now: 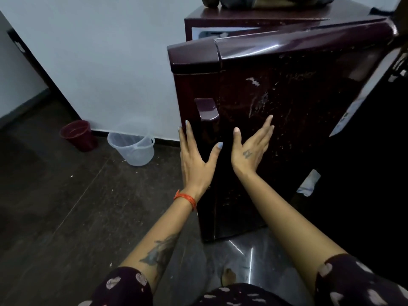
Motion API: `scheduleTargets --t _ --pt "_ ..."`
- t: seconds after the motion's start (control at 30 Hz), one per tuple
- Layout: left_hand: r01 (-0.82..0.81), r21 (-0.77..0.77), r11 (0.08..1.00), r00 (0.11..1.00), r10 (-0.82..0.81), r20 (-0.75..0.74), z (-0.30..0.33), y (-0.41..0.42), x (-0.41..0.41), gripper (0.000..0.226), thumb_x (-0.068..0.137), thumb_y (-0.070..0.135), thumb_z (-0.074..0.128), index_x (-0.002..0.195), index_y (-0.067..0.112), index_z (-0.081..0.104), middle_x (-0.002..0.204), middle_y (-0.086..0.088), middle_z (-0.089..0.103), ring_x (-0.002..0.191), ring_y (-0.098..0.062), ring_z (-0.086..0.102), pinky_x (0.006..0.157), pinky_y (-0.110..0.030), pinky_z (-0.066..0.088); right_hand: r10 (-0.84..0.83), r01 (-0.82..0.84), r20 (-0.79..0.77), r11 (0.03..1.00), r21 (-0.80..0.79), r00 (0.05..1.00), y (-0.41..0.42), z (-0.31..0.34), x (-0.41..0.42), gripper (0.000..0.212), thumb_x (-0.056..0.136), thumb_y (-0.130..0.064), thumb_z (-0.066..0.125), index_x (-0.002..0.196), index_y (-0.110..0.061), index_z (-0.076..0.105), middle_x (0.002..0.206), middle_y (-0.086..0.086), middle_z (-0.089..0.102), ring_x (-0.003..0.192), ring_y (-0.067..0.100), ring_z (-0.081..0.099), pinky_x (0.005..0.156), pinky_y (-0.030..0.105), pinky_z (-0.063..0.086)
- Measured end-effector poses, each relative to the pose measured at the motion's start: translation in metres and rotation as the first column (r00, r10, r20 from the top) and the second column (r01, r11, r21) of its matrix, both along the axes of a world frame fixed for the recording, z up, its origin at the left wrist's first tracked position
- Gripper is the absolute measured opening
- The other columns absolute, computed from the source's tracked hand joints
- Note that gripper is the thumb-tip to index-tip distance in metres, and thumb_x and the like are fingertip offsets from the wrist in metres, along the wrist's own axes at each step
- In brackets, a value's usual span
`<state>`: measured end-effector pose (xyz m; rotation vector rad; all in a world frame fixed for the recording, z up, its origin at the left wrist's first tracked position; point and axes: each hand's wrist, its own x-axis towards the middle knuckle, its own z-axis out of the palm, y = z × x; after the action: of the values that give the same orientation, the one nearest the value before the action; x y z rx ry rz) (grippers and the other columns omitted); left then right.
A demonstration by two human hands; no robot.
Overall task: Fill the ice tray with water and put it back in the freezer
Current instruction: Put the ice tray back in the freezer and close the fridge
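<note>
Fridge door (287, 120): ajar, standing upright, its handle edge toward the person's left.
Hands: left hand (195, 157) and right hand (249, 149) both spread flat toward the door, holding nothing; left nearer the handle (206, 109).
Ice tray: not in view.

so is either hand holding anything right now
Nothing is held. Left hand and right hand are open, fingers straight, at the fridge door.

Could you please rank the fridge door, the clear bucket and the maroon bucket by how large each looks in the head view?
1. fridge door, by far the largest.
2. clear bucket.
3. maroon bucket, slightly smaller-looking than the clear one, though it stands a little farther away, so their real sizes may be alike.
</note>
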<state>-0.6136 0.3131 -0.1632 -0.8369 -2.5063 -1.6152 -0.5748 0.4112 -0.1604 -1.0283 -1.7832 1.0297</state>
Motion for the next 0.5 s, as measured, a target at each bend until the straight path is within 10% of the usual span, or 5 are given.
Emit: scheduleTargets --t 0.5 --pt "-0.026 -0.010 1.000 0.999 0.025 -0.041 0.003 0.063 -0.118 0.073 0.094 0.043 0.049 0.151 0.025 0.007 0.160 -0.005 0.012 0.147 -0.017 0.012 0.105 -0.019 0.012 -0.008 0.008 0.095 1.000 0.000 0.995 0.051 0.002 -0.098 0.073 0.096 -0.041 0.044 0.151 -0.021 0.001 0.157 0.016 -0.007 0.140 0.031 0.019 0.109 0.043 0.034"
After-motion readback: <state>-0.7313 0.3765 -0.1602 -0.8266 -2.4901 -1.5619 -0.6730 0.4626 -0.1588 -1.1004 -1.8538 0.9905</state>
